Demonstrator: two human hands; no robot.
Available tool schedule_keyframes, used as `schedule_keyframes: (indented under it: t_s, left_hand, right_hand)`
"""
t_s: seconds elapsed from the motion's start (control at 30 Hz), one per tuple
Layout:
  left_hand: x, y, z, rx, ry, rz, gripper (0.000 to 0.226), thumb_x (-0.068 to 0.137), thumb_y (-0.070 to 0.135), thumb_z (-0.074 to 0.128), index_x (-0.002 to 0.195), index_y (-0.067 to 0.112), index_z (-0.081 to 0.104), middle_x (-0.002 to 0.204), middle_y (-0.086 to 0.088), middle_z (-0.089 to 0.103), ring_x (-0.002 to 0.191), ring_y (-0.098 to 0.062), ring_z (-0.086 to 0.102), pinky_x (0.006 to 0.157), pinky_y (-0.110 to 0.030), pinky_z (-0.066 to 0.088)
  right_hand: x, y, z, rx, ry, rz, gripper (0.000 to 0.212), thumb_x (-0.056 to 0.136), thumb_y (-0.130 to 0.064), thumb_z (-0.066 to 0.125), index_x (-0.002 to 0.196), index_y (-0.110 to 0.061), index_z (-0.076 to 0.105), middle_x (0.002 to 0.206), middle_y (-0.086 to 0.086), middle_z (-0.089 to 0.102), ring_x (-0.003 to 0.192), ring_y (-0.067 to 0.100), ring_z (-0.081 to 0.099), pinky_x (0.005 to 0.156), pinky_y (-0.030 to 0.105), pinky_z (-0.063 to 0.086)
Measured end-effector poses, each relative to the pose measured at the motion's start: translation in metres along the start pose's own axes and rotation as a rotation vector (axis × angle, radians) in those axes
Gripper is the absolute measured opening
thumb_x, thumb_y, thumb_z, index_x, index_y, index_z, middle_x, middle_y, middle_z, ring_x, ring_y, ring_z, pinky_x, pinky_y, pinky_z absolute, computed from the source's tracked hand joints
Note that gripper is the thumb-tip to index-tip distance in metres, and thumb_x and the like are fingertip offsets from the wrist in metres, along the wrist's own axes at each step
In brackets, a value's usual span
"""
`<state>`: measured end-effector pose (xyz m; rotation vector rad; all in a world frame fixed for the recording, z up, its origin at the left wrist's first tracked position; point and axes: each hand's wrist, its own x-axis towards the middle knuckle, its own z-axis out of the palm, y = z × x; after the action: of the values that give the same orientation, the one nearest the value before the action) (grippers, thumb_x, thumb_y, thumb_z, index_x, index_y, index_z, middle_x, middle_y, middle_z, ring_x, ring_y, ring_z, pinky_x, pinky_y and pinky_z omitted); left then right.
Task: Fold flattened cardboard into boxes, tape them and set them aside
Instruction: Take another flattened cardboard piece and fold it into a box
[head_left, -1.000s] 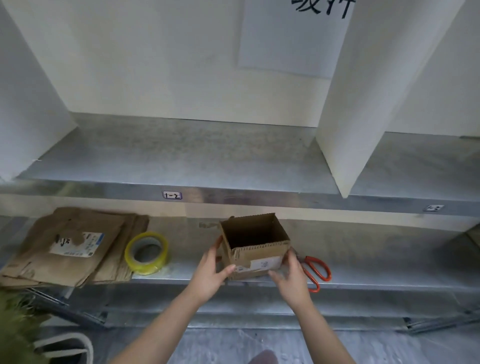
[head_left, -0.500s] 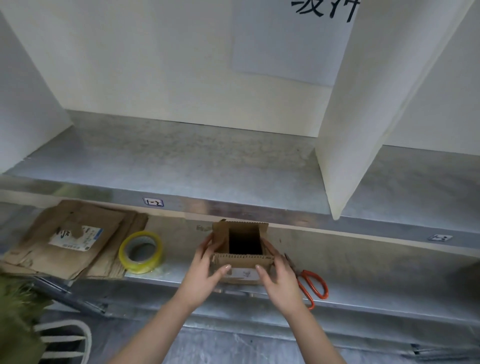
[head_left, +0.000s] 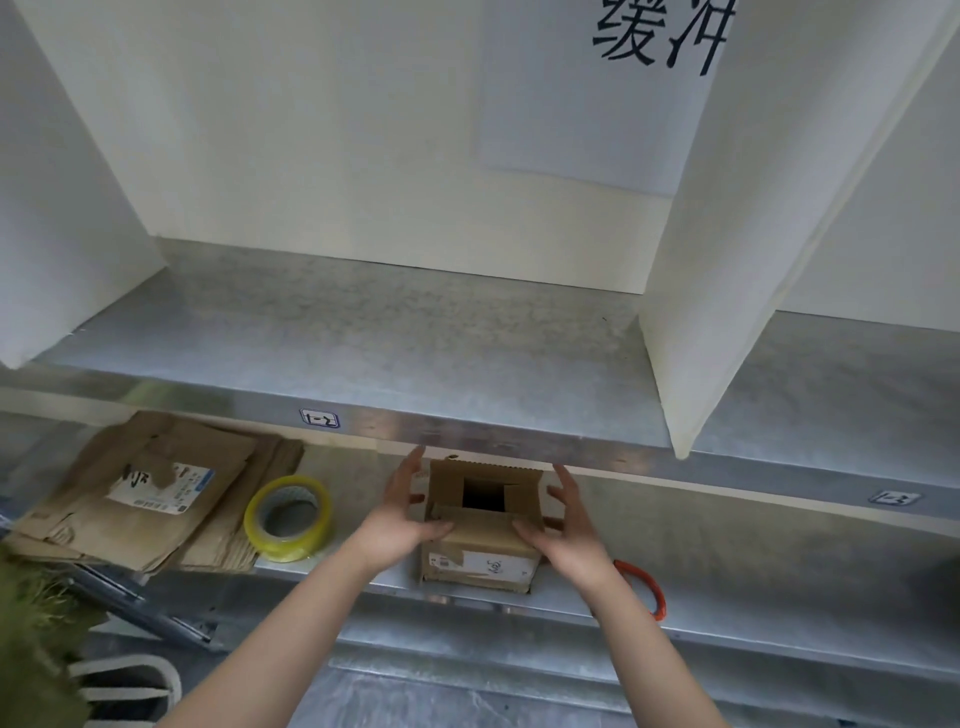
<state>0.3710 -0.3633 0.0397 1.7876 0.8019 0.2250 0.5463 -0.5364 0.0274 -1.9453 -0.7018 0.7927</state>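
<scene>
A small brown cardboard box (head_left: 480, 564) with a white label on its front stands on the lower metal shelf (head_left: 753, 582). Its top flaps are partly folded inward and a dark square gap shows between them. My left hand (head_left: 402, 512) lies against the box's left side with straight fingers, its thumb pressing on the near flap. My right hand (head_left: 566, 525) mirrors it on the right side, thumb on the same flap. A stack of flattened cardboard (head_left: 140, 488) lies at the shelf's left, with a roll of yellowish tape (head_left: 288, 517) beside it.
Orange-handled scissors (head_left: 647, 590) lie right of the box, partly behind my right wrist. The upper metal shelf (head_left: 363, 343) overhangs the box closely, with white dividers (head_left: 727, 260) standing on it. A green thing and white straps sit at the bottom left.
The box's top was wide open a second ago. Both hands have since pushed the flaps inward and the opening has shrunk to a small gap. The view has tilted upward.
</scene>
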Motion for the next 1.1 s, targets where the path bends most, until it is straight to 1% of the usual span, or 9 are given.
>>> schedule_keyframes:
  t_s: [0.1,0.17,0.27,0.4,0.53,0.67,0.77,0.9,1.1]
  left_hand:
    - [0.001,-0.003,-0.004,0.062,-0.129,0.033,0.071,0.083,0.030,0.073,0.135,0.053,0.031,0.145,0.018,0.027,0.135,-0.013,0.032,0.113,-0.036,0.030]
    - [-0.002,-0.009,-0.002,0.130,-0.110,0.079,0.056,0.084,0.035,0.070,0.127,0.056,0.042,0.147,0.020,0.026,0.140,-0.011,0.027,0.113,-0.029,0.024]
    - [-0.007,-0.016,0.002,0.127,-0.045,0.103,0.053,0.085,0.036,0.070,0.131,0.048,0.048,0.152,0.018,0.026,0.139,-0.006,0.026,0.109,-0.022,0.020]
    - [-0.011,-0.013,0.001,0.057,-0.064,0.073,0.050,0.084,0.029,0.072,0.123,0.052,0.051,0.150,0.015,0.030,0.136,-0.008,0.034,0.110,-0.022,0.026]
    - [-0.014,-0.016,0.002,0.043,-0.077,0.056,0.050,0.083,0.026,0.073,0.119,0.053,0.051,0.153,0.012,0.028,0.129,0.002,0.032,0.109,-0.018,0.026]
    - [-0.020,-0.019,0.005,0.062,-0.093,0.064,0.051,0.083,0.036,0.072,0.126,0.051,0.049,0.152,0.016,0.025,0.137,-0.004,0.030,0.114,-0.024,0.026]
    - [-0.020,-0.016,0.006,0.095,-0.067,0.088,0.051,0.084,0.037,0.070,0.129,0.049,0.048,0.152,0.016,0.026,0.139,-0.007,0.029,0.114,-0.027,0.024]
    - [-0.024,-0.018,0.000,0.010,-0.132,0.024,0.052,0.084,0.029,0.072,0.125,0.049,0.050,0.153,0.008,0.029,0.136,-0.011,0.036,0.114,-0.031,0.030]
    - [-0.021,-0.018,0.000,0.035,-0.112,0.035,0.054,0.086,0.027,0.071,0.133,0.040,0.050,0.153,0.009,0.029,0.136,-0.009,0.035,0.112,-0.023,0.028]
  right_hand:
    - [-0.002,0.000,0.000,-0.028,-0.071,-0.050,0.060,0.084,-0.045,0.071,0.135,-0.047,0.039,0.133,-0.021,0.045,0.127,0.010,0.043,0.102,0.029,0.043]
    - [-0.010,0.003,0.003,-0.014,-0.023,-0.079,0.046,0.087,-0.038,0.069,0.126,-0.044,0.047,0.123,-0.025,0.051,0.123,0.008,0.048,0.097,0.022,0.041]
    - [-0.019,0.006,0.007,0.007,0.029,-0.084,0.046,0.088,-0.036,0.069,0.129,-0.040,0.049,0.124,-0.023,0.052,0.119,0.003,0.047,0.097,0.019,0.039]
    - [-0.023,0.006,0.006,0.018,0.017,-0.056,0.050,0.085,-0.035,0.072,0.131,-0.038,0.050,0.123,-0.021,0.052,0.117,0.003,0.047,0.097,0.022,0.042]
    - [-0.027,0.008,0.013,-0.008,0.101,-0.102,0.043,0.085,-0.028,0.073,0.124,-0.034,0.055,0.113,-0.028,0.054,0.111,0.000,0.050,0.088,0.012,0.039]
    - [-0.027,0.007,0.013,-0.055,0.144,-0.136,0.036,0.085,-0.026,0.072,0.117,-0.033,0.057,0.109,-0.025,0.059,0.107,0.002,0.055,0.083,0.006,0.040]
    - [-0.027,0.007,0.013,-0.046,0.147,-0.098,0.032,0.085,-0.032,0.073,0.112,-0.035,0.057,0.109,-0.021,0.059,0.109,0.005,0.054,0.088,0.016,0.043]
    - [-0.029,0.013,0.005,-0.007,0.034,-0.038,0.045,0.078,-0.041,0.077,0.117,-0.036,0.055,0.117,-0.023,0.057,0.115,0.008,0.054,0.098,0.037,0.050]
    - [-0.029,0.013,0.006,0.021,0.024,-0.050,0.045,0.079,-0.037,0.076,0.120,-0.038,0.056,0.122,-0.024,0.055,0.119,0.009,0.053,0.100,0.041,0.050]
